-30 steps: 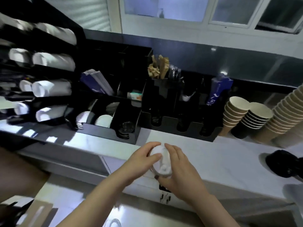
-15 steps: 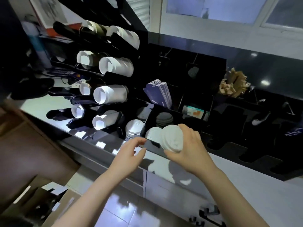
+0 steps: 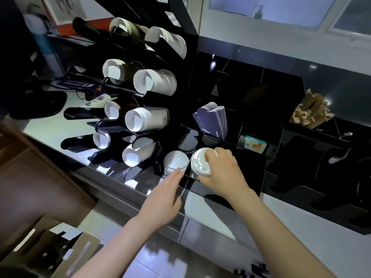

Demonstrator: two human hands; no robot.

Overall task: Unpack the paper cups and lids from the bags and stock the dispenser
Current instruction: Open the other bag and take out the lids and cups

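Two hands worked at the lid compartments of a black countertop dispenser (image 3: pixel 226 177). The right hand (image 3: pixel 222 173) grasped a stack of white lids (image 3: pixel 199 164), fingers curled over its top edge and thumb beneath, and held it tilted at the mouth of a front compartment, apparently so the stack could slide in on its side like its neighbours. The left hand (image 3: pixel 166 195) lay relaxed with fingers extended, the fingertips touching the dispenser's front edge just below a second stack of white lids (image 3: pixel 175 162) in the compartment beside; it seemed placed to steady the unit or guide the load. Behind these sat a slot of dark lids (image 3: pixel 187 144). To the left, white paper cups (image 3: pixel 146 119) lay on their sides in tiered black cradles, mouths toward the server, a layout that appeared meant for pulling one at a time. Purple cup sleeves (image 3: pixel 212 119) stood upright in a rear compartment, and brown wooden stirrers (image 3: pixel 310 112) bristled farther right. Cardboard packaging (image 3: pixel 66 251) lay on the floor below the counter. Embossed marks on the lids and print on a small teal-and-orange box (image 3: pixel 252 144) were too blurred to read; no brand could be made out.
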